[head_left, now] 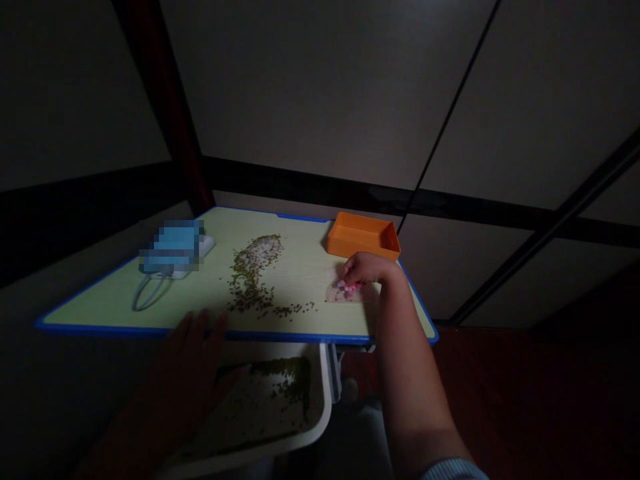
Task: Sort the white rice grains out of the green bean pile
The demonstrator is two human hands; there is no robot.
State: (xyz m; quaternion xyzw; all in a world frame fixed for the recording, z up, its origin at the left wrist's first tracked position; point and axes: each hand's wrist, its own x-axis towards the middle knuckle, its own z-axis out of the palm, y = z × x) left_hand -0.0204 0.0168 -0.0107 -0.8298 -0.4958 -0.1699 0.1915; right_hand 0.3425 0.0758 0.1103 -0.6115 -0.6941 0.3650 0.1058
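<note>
My right hand (367,268) reaches over the right part of the table with its fingers bent down and pinched together. They close on small pink and white pieces (351,289) lying on the tabletop; their kind is too small to make out. In the dim foreground, my left hand (193,350) rests at the table's front edge, fingers apart and holding nothing. Small green-brown beans or seeds (245,287) are scattered over the middle of the table, with a pale patch among them. An orange open-topped box (363,235) stands just beyond my right hand.
The pale yellow tabletop (295,267) has a blue rim. At its left lies a blurred-out blue device (175,243) with a looped cable (150,293). Below the front edge, a white-rimmed drawer or tray (327,400) contains more green beans (295,377). Panelled walls stand behind.
</note>
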